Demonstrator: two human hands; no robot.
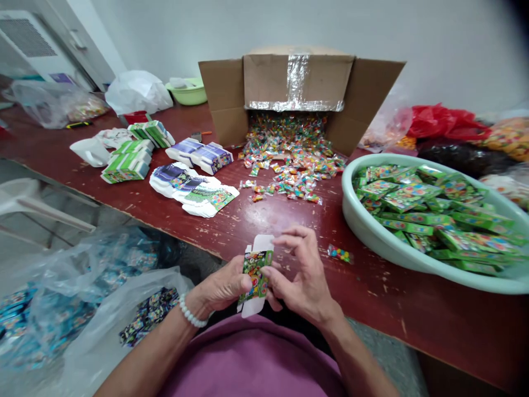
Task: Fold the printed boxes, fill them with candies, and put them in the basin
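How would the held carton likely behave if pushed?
The held carton is probably light, looking small and thin. Its white flaps likely bend easily, as they stick out unsupported. It may squash, since both ends look unclosed.

Multicoloured print on green carton, reddish table, aqua tub

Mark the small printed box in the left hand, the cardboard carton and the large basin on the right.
Small printed box (pixel 256 269): head view, middle of its printed face.
Cardboard carton (pixel 268 82): head view, upper flap, beside the silver tape.
Large basin (pixel 364 228): head view, its near left wall.
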